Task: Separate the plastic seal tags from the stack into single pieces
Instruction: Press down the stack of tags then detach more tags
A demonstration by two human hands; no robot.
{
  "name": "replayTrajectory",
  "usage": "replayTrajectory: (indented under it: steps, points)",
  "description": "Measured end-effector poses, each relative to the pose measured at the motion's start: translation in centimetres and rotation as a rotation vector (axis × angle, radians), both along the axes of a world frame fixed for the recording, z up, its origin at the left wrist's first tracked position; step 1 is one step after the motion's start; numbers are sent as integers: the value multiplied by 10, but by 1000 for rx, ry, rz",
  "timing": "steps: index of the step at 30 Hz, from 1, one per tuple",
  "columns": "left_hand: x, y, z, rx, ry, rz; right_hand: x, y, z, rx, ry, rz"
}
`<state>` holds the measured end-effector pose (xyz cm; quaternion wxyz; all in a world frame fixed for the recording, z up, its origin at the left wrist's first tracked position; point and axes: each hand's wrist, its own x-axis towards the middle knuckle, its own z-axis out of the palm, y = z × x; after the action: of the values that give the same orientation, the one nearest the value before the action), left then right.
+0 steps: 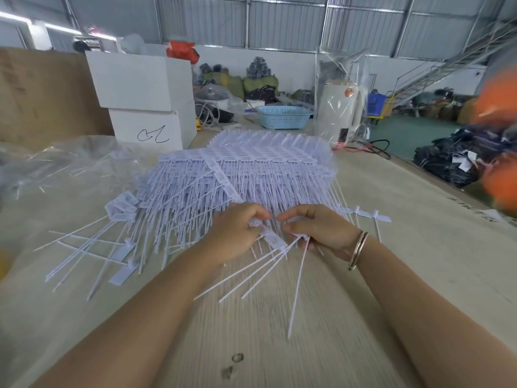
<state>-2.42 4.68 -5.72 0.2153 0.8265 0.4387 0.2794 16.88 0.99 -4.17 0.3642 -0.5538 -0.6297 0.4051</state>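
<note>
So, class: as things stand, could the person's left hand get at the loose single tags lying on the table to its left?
Probably yes. The left hand is busy pinching the tag strip with the right hand, but only bare table lies between it and the loose tags; it would have to let go first.

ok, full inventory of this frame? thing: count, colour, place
tag stack: one, white, table centre
loose tags: several, white, left of stack
tag strip: one, white, between both hands
table: one, pale wood, foreground
boxes: two, white, stacked behind on the left
basket: one, blue, behind stack
plastic bag: one, clear, far left
bracelets: two, metal, right wrist
left hand: grip on strip
right hand: grip on strip
</note>
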Motion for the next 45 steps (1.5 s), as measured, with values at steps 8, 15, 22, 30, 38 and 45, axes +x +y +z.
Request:
replayTrajectory:
  steps: [8,15,22,30,38,45]
  points:
    - [-9,5,0,473,98,-1,13,-11,12,16,-188,47]
    - [-13,1,11,450,-81,-96,-21,-13,4,161,-463,175]
    - [-10,-3,9,582,10,-105,-13,-14,10,333,-559,140]
    - [-6,-11,18,835,148,34,-11,-21,27,-101,82,220]
    - [-7,-13,17,518,-20,-81,-22,-21,22,53,-91,138]
    - [2,-6,15,114,-240,-79,-32,-24,21,199,-143,116]
